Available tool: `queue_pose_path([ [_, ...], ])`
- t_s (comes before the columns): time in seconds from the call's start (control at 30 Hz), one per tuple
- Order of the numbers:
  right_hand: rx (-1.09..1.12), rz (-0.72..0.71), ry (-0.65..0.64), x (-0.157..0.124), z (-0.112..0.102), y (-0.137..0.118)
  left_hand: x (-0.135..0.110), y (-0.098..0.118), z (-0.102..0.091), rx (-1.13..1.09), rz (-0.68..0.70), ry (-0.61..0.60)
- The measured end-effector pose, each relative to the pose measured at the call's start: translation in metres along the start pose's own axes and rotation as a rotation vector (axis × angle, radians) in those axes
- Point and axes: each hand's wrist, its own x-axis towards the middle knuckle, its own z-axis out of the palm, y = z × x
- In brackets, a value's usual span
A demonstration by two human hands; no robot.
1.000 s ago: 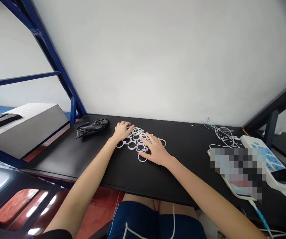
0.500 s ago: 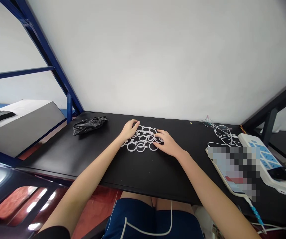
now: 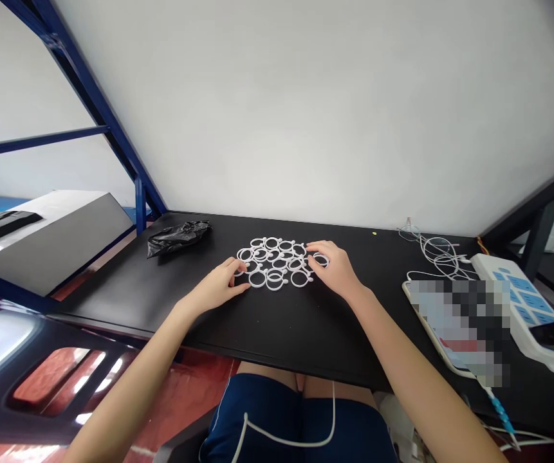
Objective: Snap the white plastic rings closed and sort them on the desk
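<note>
I cannot read the blurred screen of the pale-cased rectangular phone toward the black worktop's right end; the bare left hand partly hides the round white plastic rings.

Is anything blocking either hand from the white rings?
Nothing visible does. The left hand is at the left edge of the white rings, the right hand at their right edge. The black plastic bag lies off to the left and the phone off to the right, neither in between.
</note>
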Motion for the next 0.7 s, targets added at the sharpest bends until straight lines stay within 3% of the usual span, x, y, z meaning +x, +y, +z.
queue_pose_path([
  [0.2,0.001,-0.004,0.003,0.0,0.0,0.002,0.006,-0.002,0.007,-0.01,-0.005,0.04],
  [0.33,0.006,0.003,0.004,0.0,0.001,0.005,0.004,0.002,0.0,0.092,-0.094,0.036],
  [0.43,-0.006,0.018,0.004,0.0,0.003,0.009,0.0,0.017,-0.005,0.172,-0.136,0.009],
  [0.5,-0.011,0.016,0.014,0.0,0.003,0.011,-0.002,0.031,-0.005,0.161,-0.11,0.075],
  [0.6,-0.003,0.002,0.041,0.0,0.004,0.013,-0.002,0.051,0.005,0.16,-0.06,0.153],
  [0.7,-0.002,-0.001,0.046,0.0,0.005,0.013,0.001,0.059,0.018,0.239,-0.107,0.119],
])
